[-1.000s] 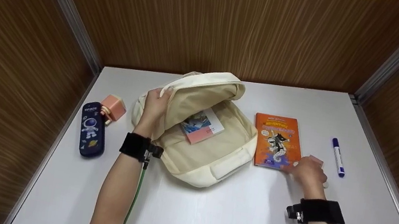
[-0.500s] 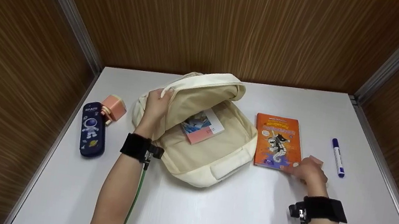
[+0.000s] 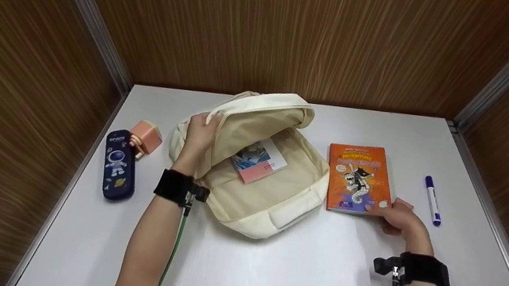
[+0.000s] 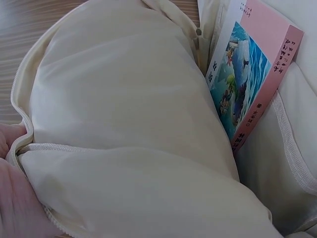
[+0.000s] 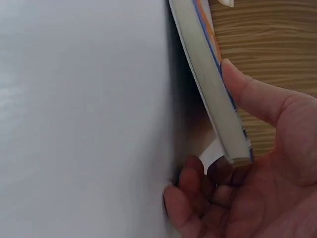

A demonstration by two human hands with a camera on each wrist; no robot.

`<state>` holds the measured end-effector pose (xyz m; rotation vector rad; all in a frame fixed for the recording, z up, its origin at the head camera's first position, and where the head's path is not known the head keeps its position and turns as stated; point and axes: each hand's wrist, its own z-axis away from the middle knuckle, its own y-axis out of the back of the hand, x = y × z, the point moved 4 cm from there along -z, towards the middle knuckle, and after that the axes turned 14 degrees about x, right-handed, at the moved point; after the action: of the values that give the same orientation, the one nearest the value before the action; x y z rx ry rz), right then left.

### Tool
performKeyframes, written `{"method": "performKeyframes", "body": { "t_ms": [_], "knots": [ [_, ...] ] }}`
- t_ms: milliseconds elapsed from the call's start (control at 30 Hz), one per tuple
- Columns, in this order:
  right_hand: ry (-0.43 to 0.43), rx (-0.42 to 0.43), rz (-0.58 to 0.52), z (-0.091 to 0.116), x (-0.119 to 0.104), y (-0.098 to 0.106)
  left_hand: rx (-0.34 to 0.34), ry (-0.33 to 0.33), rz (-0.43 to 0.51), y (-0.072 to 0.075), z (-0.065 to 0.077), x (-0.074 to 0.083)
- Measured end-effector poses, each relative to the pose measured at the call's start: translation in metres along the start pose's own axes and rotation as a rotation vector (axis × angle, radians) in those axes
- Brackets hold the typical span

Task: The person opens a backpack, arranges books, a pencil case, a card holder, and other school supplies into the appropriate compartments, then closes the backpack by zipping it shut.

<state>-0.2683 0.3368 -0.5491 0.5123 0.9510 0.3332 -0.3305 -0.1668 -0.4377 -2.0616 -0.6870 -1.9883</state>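
Note:
A cream backpack (image 3: pixel 270 206) lies unzipped on the table in the head view, with a pink-and-white book (image 3: pixel 257 161) inside it. My left hand (image 3: pixel 200 132) grips the edge of the raised flap (image 4: pixel 119 84) and holds it up. On the right, my right hand (image 3: pixel 402 220) holds an orange comic-style book (image 3: pixel 360 179) by its lower right corner. The thumb (image 5: pixel 237 82) presses on the cover while the other fingers curl below. The right wrist view shows that corner tilted up off the table. A small pink thing (image 3: pixel 404 204) peeks out behind the right hand, mostly hidden.
At the left lie a dark blue pencil case (image 3: pixel 120 166) with an astronaut and, against it, a pink block-shaped thing (image 3: pixel 147 137) with cream parts. A purple-capped marker (image 3: pixel 433 200) lies at the right. Wood-grain panels (image 3: pixel 301 34) enclose the white table (image 3: pixel 264 280).
The right hand has gone from reaching at the orange book's corner to gripping it, and the book has shifted slightly right and tilted up. The left hand keeps holding the flap.

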Motion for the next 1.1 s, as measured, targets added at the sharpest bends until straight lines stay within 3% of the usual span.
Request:
{"method": "performKeyframes", "body": {
  "t_ms": [200, 433, 700, 1100],
  "knots": [
    [0.037, -0.105, -0.392, 0.002, -0.002, 0.006, -0.016, 0.024, 0.011, 0.000, 0.002, -0.001],
    [0.098, 0.023, -0.670, 0.006, -0.017, 0.014, -0.011, 0.014, 0.028, 0.002, 0.002, -0.001],
    [0.145, 0.138, -0.752, 0.016, -0.031, 0.017, 0.036, -0.040, 0.035, 0.002, 0.002, 0.000],
    [0.171, 0.094, -0.953, 0.025, -0.039, 0.011, 0.056, -0.083, 0.029, 0.002, 0.006, 0.000]
  ]
}}
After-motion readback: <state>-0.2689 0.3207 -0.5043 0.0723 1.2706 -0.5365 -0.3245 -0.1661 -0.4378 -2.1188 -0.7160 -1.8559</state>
